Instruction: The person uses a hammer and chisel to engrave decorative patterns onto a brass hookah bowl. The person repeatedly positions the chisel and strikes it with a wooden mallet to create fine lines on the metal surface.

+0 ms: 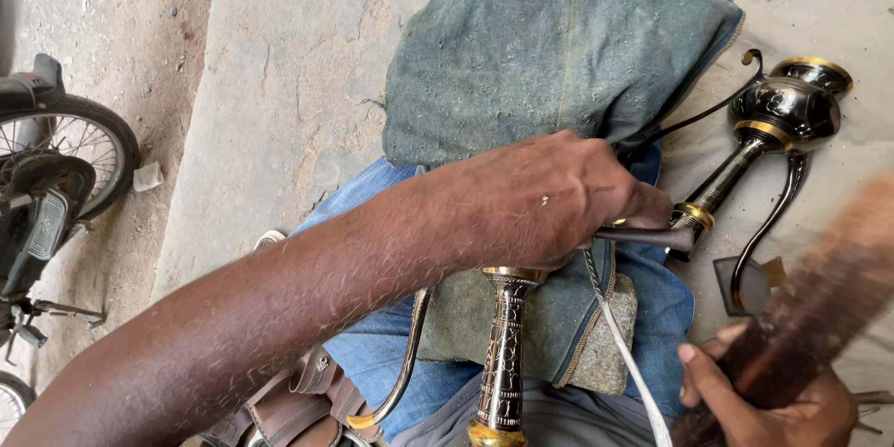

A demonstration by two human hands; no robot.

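The left hand (549, 200) was closed in a grip around a dark metal rod (652, 238), fingers wrapped over it where it met the gold collar of a black and gold vase (787, 112). The vase lay on its side beyond the grip, out to the right on the concrete floor (279, 65), its curled handle (768, 223) hanging just below it. Under the grip sat a stone (605, 354) wrapped in denim cloth (559, 47). Just below the grip, nearer the body, stood a second engraved black and gold stem (503, 354). The right hand (764, 400), down and right of the grip, was closed around a blurred wooden mallet (819, 307). A bicycle wheel (79, 144) stood well apart on the left.
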